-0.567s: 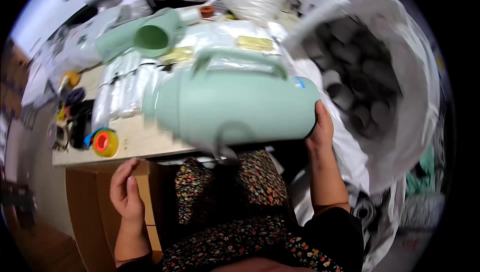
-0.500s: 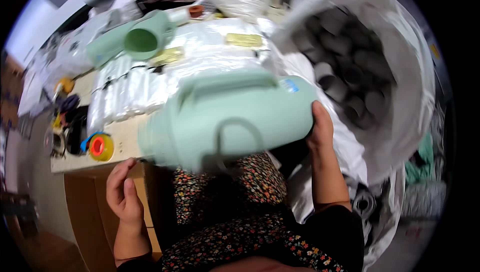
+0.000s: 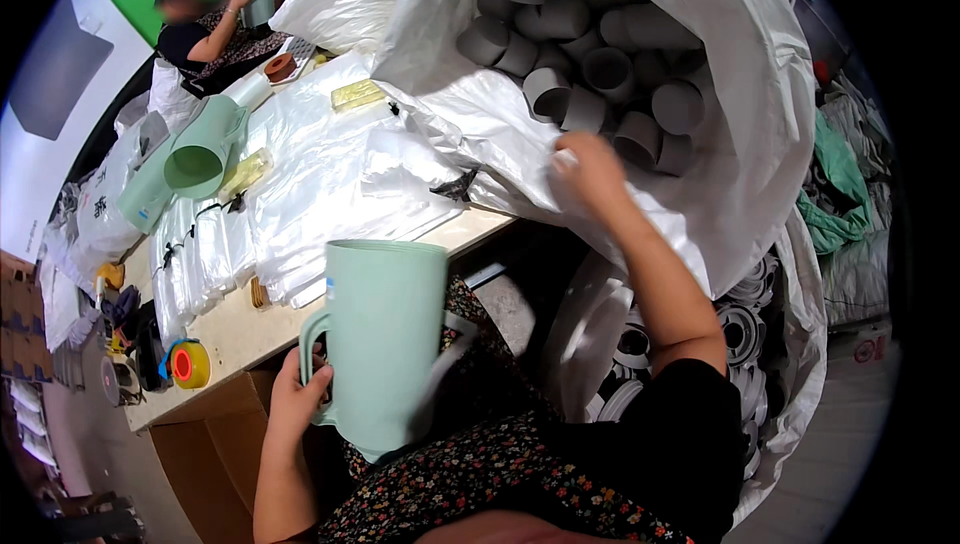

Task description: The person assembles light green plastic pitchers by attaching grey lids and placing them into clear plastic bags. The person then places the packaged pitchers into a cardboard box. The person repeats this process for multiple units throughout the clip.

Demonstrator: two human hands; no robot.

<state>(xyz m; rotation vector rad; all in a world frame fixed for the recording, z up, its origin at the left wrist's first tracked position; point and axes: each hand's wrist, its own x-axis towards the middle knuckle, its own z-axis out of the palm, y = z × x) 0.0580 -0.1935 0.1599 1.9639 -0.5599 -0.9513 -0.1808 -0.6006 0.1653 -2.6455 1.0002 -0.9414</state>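
My left hand is closed round the side handle of a pale green plastic jug body. The jug stands nearly upright over my lap, its wide end facing up and a small blue label near the handle. Against its right side is a blurred grey band. My right hand is stretched to the near edge of a big white sack, beside many loose grey plastic cups. Its fingers look curled but are smeared, so whether they hold anything is unclear.
Clear plastic bags cover the worktable, with two more green jug bodies at the left. A yellow tape roll sits by the edge above a cardboard box. Another sack holds grey rings. A co-worker holds a jug.
The jug has turned from lying sideways to nearly upright and come lower. My left hand has taken its handle; my right hand has left it and moved up to the sack. The view has swung right.
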